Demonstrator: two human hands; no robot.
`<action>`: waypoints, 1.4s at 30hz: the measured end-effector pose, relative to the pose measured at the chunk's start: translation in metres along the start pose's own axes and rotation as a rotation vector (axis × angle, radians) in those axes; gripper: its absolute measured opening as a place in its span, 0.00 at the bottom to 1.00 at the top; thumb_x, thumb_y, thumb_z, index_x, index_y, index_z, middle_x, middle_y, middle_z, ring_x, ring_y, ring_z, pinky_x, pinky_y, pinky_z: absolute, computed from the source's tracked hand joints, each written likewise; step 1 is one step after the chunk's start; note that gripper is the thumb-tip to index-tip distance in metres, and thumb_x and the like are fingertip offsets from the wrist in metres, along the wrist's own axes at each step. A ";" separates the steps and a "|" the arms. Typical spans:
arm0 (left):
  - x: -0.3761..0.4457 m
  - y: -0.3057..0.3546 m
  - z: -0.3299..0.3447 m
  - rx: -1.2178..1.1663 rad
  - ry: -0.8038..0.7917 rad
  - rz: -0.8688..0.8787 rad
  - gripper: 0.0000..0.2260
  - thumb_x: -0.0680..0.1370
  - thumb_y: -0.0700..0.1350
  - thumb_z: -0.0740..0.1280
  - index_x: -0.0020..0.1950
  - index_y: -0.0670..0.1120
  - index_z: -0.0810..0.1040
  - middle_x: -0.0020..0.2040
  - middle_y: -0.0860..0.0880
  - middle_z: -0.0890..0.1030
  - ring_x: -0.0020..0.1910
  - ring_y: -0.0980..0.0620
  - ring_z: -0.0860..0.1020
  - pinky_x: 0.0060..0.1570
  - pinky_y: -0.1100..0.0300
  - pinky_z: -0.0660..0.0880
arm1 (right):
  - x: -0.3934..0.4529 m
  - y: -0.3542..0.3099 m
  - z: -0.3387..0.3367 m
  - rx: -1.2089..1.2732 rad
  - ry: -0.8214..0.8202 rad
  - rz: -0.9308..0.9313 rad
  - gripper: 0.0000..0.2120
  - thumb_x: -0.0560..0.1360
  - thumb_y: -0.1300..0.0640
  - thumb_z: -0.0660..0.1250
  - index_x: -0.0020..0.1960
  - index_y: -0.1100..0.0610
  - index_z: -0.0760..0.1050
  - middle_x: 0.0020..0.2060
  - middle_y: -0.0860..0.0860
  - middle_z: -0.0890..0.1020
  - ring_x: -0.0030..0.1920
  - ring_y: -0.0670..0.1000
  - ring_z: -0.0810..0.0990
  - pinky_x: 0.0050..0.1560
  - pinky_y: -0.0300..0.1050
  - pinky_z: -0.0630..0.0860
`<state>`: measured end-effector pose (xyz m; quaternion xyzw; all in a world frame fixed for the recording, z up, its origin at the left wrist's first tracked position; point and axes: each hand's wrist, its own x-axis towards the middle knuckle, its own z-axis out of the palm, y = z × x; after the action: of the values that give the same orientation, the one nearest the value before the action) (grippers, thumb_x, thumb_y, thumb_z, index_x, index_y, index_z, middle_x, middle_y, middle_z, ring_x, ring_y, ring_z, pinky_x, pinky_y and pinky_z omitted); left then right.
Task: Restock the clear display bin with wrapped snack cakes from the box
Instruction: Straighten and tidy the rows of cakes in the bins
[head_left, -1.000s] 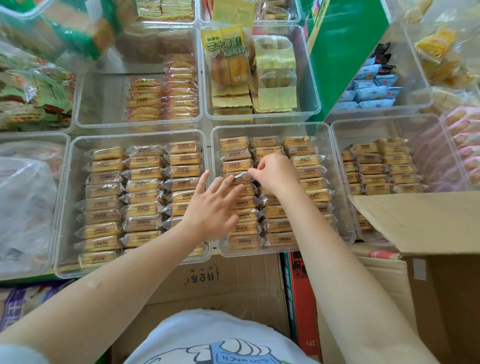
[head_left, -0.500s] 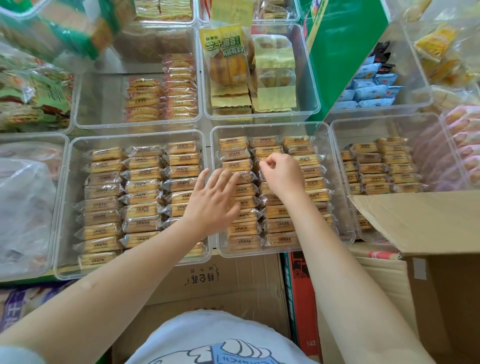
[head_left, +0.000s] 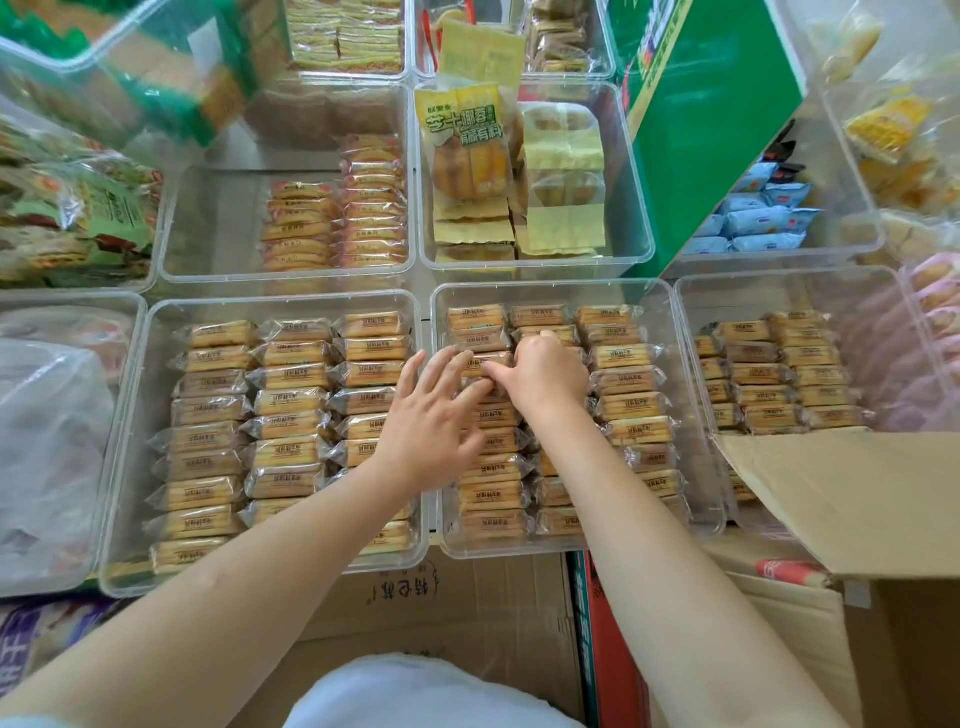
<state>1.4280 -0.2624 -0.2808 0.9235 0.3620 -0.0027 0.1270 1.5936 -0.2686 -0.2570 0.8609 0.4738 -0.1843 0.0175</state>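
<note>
Single view: head cam, wide-angle, looks fwd and steeply down from above; near the clear display bin (head_left: 675, 299), both forearms enter from bottom edge.

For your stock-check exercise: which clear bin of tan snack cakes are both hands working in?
The middle bin: the left hand and right hand meet over its cakes.

I see both my bare forearms stretched forward from the lower edge of the view, coming closer to each other toward the hands. My left hand (head_left: 434, 410) lies palm down, its fingers straight and a little spread, pointing forward and to the right. My right hand (head_left: 551, 375) is just beside it, knuckles up, fingers curled downward, thumb reaching toward the left fingertips. What the curled fingers pinch, I cannot tell.
</note>
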 end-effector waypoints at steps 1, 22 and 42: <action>0.000 0.000 0.000 -0.004 0.003 -0.001 0.28 0.75 0.58 0.54 0.73 0.54 0.74 0.79 0.44 0.65 0.81 0.45 0.55 0.79 0.46 0.38 | 0.001 0.000 0.000 0.019 0.003 0.017 0.25 0.77 0.35 0.65 0.55 0.57 0.80 0.55 0.51 0.77 0.50 0.56 0.81 0.39 0.46 0.69; 0.002 0.003 -0.006 0.106 -0.133 0.013 0.32 0.77 0.60 0.45 0.80 0.55 0.63 0.83 0.45 0.56 0.83 0.48 0.45 0.77 0.39 0.35 | 0.005 0.016 0.007 0.265 -0.070 -0.109 0.15 0.83 0.52 0.61 0.44 0.58 0.81 0.54 0.53 0.80 0.54 0.57 0.79 0.47 0.47 0.75; 0.002 0.003 -0.004 0.068 -0.082 0.017 0.30 0.76 0.58 0.51 0.76 0.51 0.69 0.79 0.44 0.66 0.80 0.45 0.60 0.78 0.38 0.40 | -0.017 0.014 0.011 0.349 -0.205 0.086 0.18 0.79 0.48 0.68 0.32 0.53 0.79 0.43 0.52 0.83 0.50 0.56 0.81 0.46 0.45 0.73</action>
<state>1.4312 -0.2619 -0.2764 0.9294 0.3483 -0.0519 0.1101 1.5936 -0.2922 -0.2634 0.8471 0.3932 -0.3495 -0.0761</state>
